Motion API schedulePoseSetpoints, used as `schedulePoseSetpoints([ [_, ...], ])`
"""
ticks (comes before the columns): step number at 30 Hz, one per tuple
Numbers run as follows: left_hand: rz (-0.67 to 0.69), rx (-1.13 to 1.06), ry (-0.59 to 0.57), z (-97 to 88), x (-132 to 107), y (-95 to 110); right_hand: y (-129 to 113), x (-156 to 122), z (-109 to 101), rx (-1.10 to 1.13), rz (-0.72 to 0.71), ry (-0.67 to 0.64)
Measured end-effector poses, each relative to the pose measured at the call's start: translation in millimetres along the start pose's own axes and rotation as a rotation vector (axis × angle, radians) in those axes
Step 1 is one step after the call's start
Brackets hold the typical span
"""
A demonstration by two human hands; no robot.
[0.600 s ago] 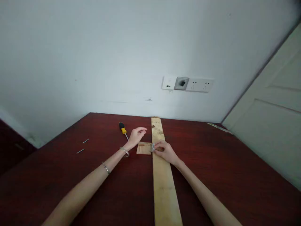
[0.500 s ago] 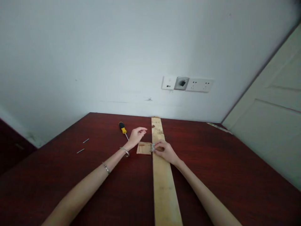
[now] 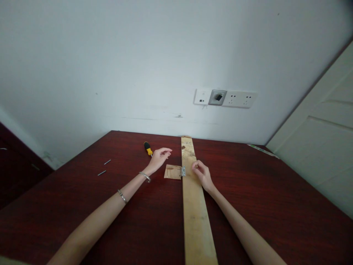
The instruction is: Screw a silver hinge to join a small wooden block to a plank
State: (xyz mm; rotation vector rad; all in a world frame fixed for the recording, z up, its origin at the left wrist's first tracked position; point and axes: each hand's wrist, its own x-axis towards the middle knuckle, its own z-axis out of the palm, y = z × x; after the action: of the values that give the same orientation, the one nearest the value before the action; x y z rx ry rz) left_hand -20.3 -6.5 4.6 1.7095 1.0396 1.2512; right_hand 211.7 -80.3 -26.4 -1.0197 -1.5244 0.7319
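A small metal hinge (image 3: 183,171) lies at the left edge of a long pale wooden plank (image 3: 196,217). Its other side meets a small square wooden piece (image 3: 173,172) to the left of the plank. My right hand (image 3: 202,173) rests over the plank's right edge, just right of the hinge and apart from it. Its fingers are curled together, and whatever they may hold is hidden. Above the small wooden piece hovers my left hand (image 3: 160,159), fingers stretched towards the plank with nothing visible in them. Behind that hand lies a yellow-and-black screwdriver (image 3: 148,148), its shaft mostly covered.
Two thin metal screws or pins, one farther back (image 3: 107,162) and one nearer (image 3: 102,173), lie on the dark red tabletop (image 3: 132,235) at left. A flat strip (image 3: 263,151) lies at the far right edge. Behind the table stands a white wall with sockets (image 3: 239,99).
My right hand has let go of the hinge and drawn back to the right. My left hand stays nearly in place. The view has shifted slightly.
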Motion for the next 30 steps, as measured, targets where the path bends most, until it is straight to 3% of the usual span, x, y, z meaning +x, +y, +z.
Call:
schedulePoseSetpoints([
  [4, 0.013, 0.117, -0.008, -41.7, -12.4, 4.3, 1.6, -1.1, -1.9, 0.042, 0.017, 0.012],
  [9, 0.026, 0.426, -0.045, -119.2, -33.2, 14.2, 0.2, -2.3, -2.7, 0.062, 0.025, 0.008],
  [15, -0.127, 0.797, -0.074, -215.3, -64.0, 19.8, 3.1, -1.3, -5.6, 0.054, 0.031, -0.016],
  [19, -0.269, 0.954, -0.147, -262.0, -85.4, 12.0, 6.5, -1.0, -6.4, 0.030, 0.014, -0.040],
  [24, -0.339, 1.063, -0.243, -287.2, -102.6, -2.9, 8.1, -1.7, -6.0, 0.011, -0.009, -0.055],
  [30, -0.358, 1.065, -0.223, -277.7, -104.8, -8.7, 4.1, -2.7, -4.3, 0.001, -0.006, -0.042],
])
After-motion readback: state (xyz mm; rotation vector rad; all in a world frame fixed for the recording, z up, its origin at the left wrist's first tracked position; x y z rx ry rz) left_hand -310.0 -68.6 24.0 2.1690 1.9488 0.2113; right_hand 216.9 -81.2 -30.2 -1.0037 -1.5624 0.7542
